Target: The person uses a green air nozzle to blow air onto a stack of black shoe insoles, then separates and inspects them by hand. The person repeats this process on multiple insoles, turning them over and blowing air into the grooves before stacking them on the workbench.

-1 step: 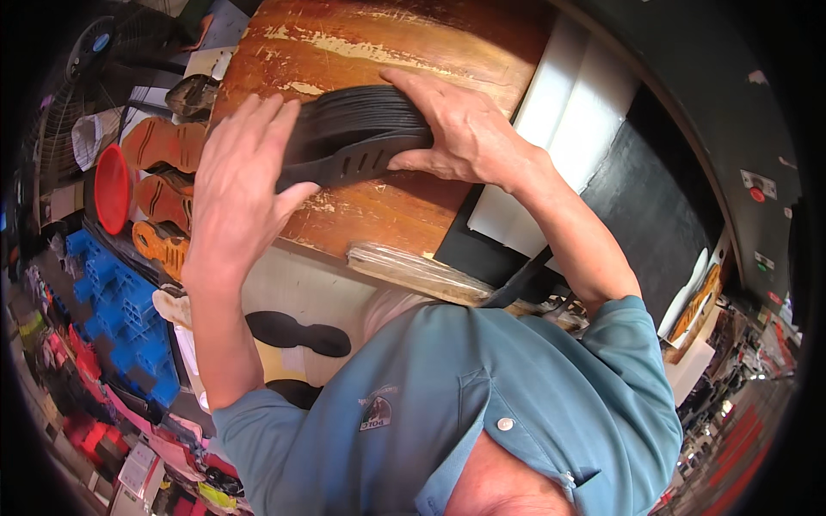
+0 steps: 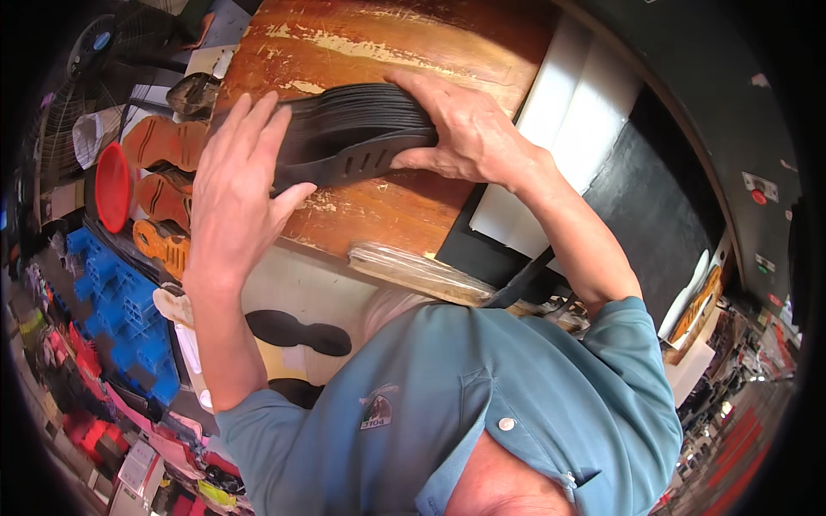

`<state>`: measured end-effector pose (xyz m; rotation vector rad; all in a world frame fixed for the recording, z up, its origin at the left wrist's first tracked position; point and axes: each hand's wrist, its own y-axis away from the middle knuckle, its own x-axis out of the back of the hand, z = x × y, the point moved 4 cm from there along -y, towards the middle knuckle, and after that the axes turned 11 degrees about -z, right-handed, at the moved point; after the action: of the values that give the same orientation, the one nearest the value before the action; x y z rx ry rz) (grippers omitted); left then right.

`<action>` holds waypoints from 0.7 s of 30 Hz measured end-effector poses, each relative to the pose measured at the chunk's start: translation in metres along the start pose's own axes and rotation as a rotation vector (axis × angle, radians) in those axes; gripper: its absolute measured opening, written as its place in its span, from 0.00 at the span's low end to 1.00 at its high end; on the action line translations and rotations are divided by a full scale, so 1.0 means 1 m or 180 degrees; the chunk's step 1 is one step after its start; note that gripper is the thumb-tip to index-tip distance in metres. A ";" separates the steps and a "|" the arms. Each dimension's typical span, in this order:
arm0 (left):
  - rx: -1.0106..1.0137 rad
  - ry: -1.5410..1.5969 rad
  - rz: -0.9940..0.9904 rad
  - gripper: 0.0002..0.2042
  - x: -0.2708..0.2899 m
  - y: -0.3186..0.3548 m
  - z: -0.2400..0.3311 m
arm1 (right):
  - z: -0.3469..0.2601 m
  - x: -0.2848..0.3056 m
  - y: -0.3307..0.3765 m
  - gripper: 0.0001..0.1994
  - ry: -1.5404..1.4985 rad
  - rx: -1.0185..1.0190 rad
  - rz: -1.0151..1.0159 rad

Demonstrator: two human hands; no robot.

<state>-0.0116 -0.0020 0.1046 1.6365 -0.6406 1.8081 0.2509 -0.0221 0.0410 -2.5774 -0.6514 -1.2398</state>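
Observation:
A thick stack of black shoe soles (image 2: 353,138) stands on edge on a worn brown wooden table. The front sole has a row of slanted slots near its right end. My right hand (image 2: 469,129) clasps that end, fingers over the top edges and thumb against the front sole. At the stack's other end is my left hand (image 2: 237,193), fingers stretched and apart, thumb pointing toward the soles. It covers the left end, so I cannot tell how firmly the palm touches there.
Orange sole-shaped pieces (image 2: 163,144) and a red round dish (image 2: 113,187) sit left of the table (image 2: 387,34). Below them is a blue plastic rack (image 2: 129,310). A fan (image 2: 86,69) stands far left. White boards (image 2: 576,95) lie right. A dark sole (image 2: 297,333) lies below the table edge.
My left hand has shifted slightly left, and its fingers are spread a little wider. My right hand keeps its hold, with the stack's right end very slightly farther right.

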 end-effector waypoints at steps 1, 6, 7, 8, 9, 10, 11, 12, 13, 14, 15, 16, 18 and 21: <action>0.0124 0.0103 -0.0042 0.34 -0.003 0.006 -0.001 | 0.001 0.000 0.001 0.43 -0.0111 0.0133 0.0001; 0.0215 0.0279 0.0330 0.28 -0.003 0.035 0.009 | -0.007 -0.001 0.004 0.40 -0.0014 0.0157 -0.0131; 0.0283 0.0428 0.0408 0.21 0.000 0.040 0.009 | -0.008 0.000 0.004 0.40 -0.0016 0.0146 -0.0139; 0.0314 0.0489 0.0400 0.19 0.001 0.045 0.011 | -0.009 0.001 0.004 0.40 -0.0005 0.0092 -0.0179; 0.0345 0.0566 0.0428 0.17 0.003 0.049 0.013 | -0.010 0.002 0.004 0.42 -0.0056 0.0125 -0.0225; 0.0369 0.0639 0.0463 0.15 0.005 0.052 0.015 | -0.010 0.003 0.005 0.43 -0.0073 0.0135 -0.0253; 0.0348 0.0531 0.0547 0.12 0.009 0.055 0.019 | -0.010 0.003 0.005 0.45 -0.0075 0.0123 -0.0283; 0.0300 0.0574 0.0551 0.12 0.013 0.059 0.023 | -0.009 0.004 0.006 0.46 -0.0068 0.0138 -0.0283; 0.0355 0.0627 0.0446 0.11 0.016 0.064 0.026 | -0.008 0.003 0.006 0.48 -0.0031 0.0119 -0.0294; 0.0436 0.0714 0.0333 0.11 0.018 0.068 0.029 | -0.007 0.003 0.006 0.49 0.0017 0.0134 -0.0274; 0.0428 0.0879 0.0174 0.11 0.019 0.070 0.031 | -0.006 0.002 0.006 0.51 0.0079 0.0179 -0.0233; 0.0453 0.1073 0.0008 0.10 0.019 0.073 0.031 | -0.005 0.001 0.005 0.52 0.0084 0.0159 -0.0256; 0.0623 0.1362 -0.0330 0.09 0.015 0.077 0.028 | -0.004 -0.001 0.004 0.53 0.0113 0.0185 -0.0265; 0.0853 0.1393 -0.0508 0.09 -0.001 0.076 0.014 | -0.005 -0.002 0.003 0.53 0.0245 0.0246 -0.0188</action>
<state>-0.0562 -0.0652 0.1087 1.3353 -0.0742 2.1043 0.2478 -0.0277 0.0427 -2.4517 -0.7496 -1.2982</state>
